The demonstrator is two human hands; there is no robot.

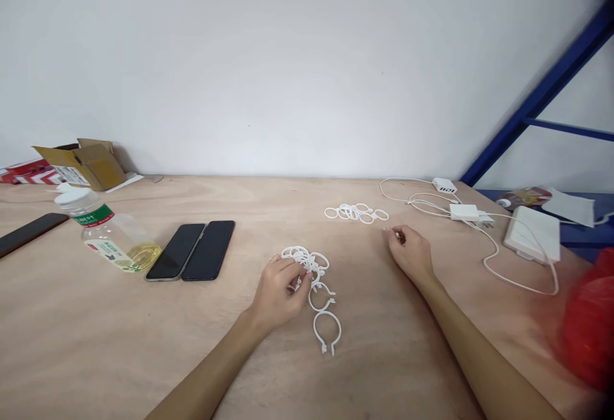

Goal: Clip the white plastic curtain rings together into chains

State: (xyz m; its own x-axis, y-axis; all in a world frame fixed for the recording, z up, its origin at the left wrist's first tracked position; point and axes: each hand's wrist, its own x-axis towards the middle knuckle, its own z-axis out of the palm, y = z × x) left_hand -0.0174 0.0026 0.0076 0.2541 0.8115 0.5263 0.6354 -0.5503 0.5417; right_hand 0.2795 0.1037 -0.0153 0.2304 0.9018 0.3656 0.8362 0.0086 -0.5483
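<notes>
My left hand (281, 289) is at a pile of white plastic rings (297, 252), its fingers curled and thumb and forefinger pinched on one of them. Some of these rings are split, with a small catch at the ends. One open ring (327, 327) lies nearest to me, and another open ring (320, 298) touches it from behind. My right hand (411, 252) rests on the table farther right, fingers closed in a pinch. A tiny white bit shows at its fingertips, too small to name. Beyond it to the left lies a second group of closed white rings (352, 213).
Two dark phones (208, 250) lie side by side on the left, beside a plastic bottle (103, 228) holding yellow liquid. A cardboard box (96, 164) stands behind. White chargers and cables (464, 212), a white box (532, 234) and a red bag (590, 324) occupy the right side.
</notes>
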